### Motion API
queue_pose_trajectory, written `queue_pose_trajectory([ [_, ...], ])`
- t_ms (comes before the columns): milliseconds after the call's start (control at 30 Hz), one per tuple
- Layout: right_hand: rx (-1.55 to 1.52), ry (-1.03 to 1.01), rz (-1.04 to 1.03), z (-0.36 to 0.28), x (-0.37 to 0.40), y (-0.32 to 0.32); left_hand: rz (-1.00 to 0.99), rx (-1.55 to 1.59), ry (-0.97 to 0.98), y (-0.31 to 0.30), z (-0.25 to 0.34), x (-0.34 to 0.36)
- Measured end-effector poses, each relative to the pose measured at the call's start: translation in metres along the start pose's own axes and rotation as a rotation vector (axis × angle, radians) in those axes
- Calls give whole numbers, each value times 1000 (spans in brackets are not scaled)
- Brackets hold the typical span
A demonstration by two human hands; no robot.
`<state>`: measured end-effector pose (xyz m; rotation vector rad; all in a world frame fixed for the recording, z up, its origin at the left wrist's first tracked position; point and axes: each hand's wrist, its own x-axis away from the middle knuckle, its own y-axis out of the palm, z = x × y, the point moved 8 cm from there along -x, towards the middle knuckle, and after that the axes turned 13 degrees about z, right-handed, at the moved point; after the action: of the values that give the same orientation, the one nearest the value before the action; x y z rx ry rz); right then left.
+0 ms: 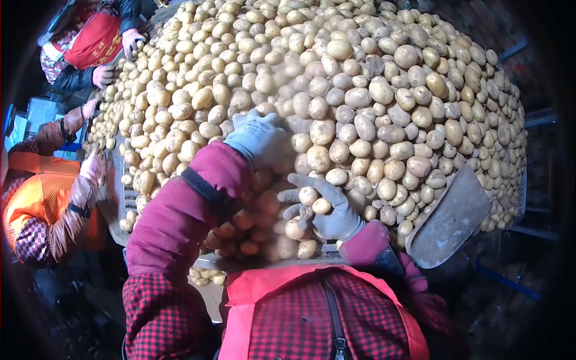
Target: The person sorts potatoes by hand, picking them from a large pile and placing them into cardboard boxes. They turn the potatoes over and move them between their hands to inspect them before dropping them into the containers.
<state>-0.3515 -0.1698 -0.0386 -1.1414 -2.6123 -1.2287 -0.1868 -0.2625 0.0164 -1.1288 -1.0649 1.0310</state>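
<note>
ok quick rundown, typing fast. got a huge heap of potatoes (384, 96) right in front of me, spreading out both sides. my left hand (257, 137), in a pale grey-blue glove, is on the near part of the pile, back of the glove facing up. fingertips are hidden + the spuds around it are blurry, so idk if it's gripping anything, can't tell tbh.

right hand (327, 210) is lower + closer to me, grey glove, fingers bent round a couple small potatoes (321, 206), so they're cupped in there w/ the fingers a bit apart. more spuds sit just below that hand, near the slatted edge of the table (329, 247) on my side. a grey scoop-shaped piece (450, 219) leans against the heap to my right, nr my right sleeve (366, 243).

2 other ppl on the left btw: one in a red apron (96, 41) up top w/ pink gloves (103, 76) at the pile's edge, the other in an orange vest (43, 195), hands also by the edge.
</note>
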Motion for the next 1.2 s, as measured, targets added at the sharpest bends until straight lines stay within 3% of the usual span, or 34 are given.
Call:
queue_pose_trajectory([
  [33,-128,61,-4,2,0,1,19,31,-6,3,-4,6],
  [133,-91,61,56,6,-2,-6,89,93,23,-8,-1,15],
  [233,69,13,156,10,-1,-20,307,123,90,-2,-7,40],
  [267,138,-18,176,12,-1,-25,285,77,57,8,-14,52],
  [333,68,37,153,13,-3,-23,240,-18,-21,4,-20,75],
  [433,86,43,93,9,-2,-17,362,-5,50,-12,-19,106],
  [567,-251,151,111,4,0,-4,486,-76,13,-30,-20,134],
  [633,-266,166,136,3,-1,-1,501,-92,-24,-33,-29,143],
  [733,-10,33,154,-1,1,-2,552,-183,-82,-51,-52,150],
  [767,37,-14,155,-5,3,2,607,-308,-59,-54,-59,148],
  [800,61,-31,159,-6,3,4,531,-343,-107,-58,-63,137],
  [867,85,-38,171,-5,2,1,594,-267,-45,-67,-50,105],
  [1000,-241,85,-8,-4,5,7,466,-27,72,-32,-24,8],
  [1067,115,-64,26,-18,9,12,363,-249,33,13,-42,-37],
  [1200,57,-5,80,-13,8,7,236,-141,-50,3,-37,-57],
])
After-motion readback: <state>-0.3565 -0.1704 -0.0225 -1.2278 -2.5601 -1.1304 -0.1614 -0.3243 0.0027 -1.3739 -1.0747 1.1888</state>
